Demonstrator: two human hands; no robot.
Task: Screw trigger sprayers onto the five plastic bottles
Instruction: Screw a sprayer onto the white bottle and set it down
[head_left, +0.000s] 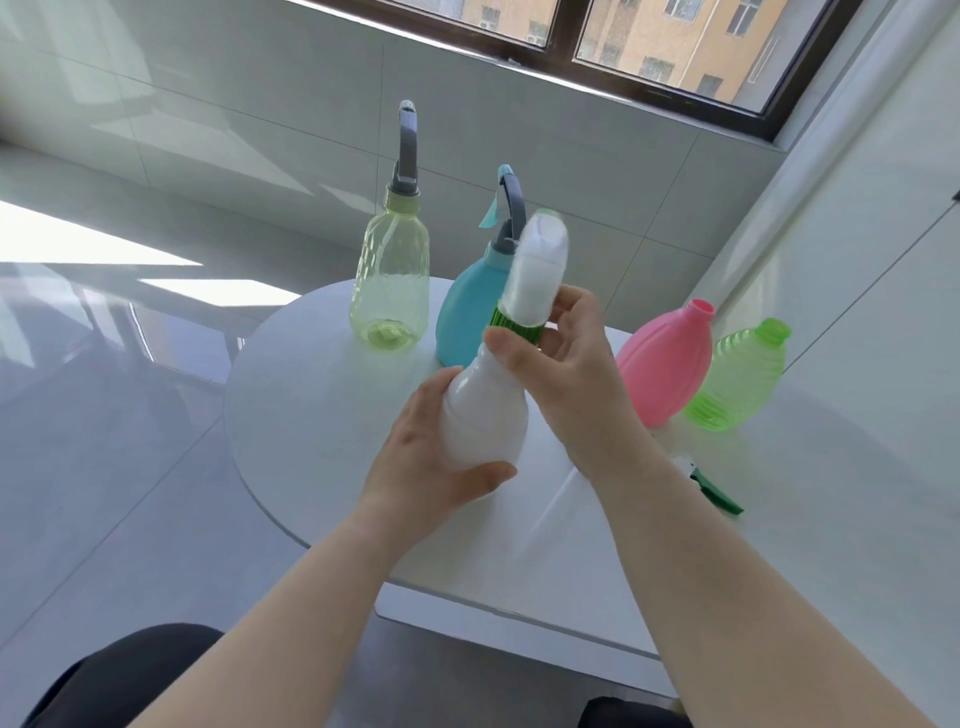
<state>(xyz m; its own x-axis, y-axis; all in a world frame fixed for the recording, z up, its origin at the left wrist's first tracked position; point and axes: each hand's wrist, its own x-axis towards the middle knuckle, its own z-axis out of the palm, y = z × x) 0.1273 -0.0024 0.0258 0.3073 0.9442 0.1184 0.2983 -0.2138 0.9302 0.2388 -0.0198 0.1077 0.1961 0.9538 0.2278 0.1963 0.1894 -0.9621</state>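
Note:
My left hand (431, 457) grips the body of a white bottle (485, 415), held tilted above the round white table (322, 405). My right hand (566, 364) pinches the green collar of a white trigger sprayer (537, 270) sitting on that bottle's neck; the sprayer head is blurred. Behind stand a clear yellow-green bottle (389, 280) and a blue bottle (467, 317), each with a grey sprayer on top. A pink bottle (665, 364) and a clear green bottle (737, 379) stand at the right with open necks.
A loose sprayer with a green trigger (714, 488) lies on the table right of my right forearm. A tiled wall and a window lie beyond the table. A white cabinet face rises at the right. My dark-clothed knees show at the bottom edge.

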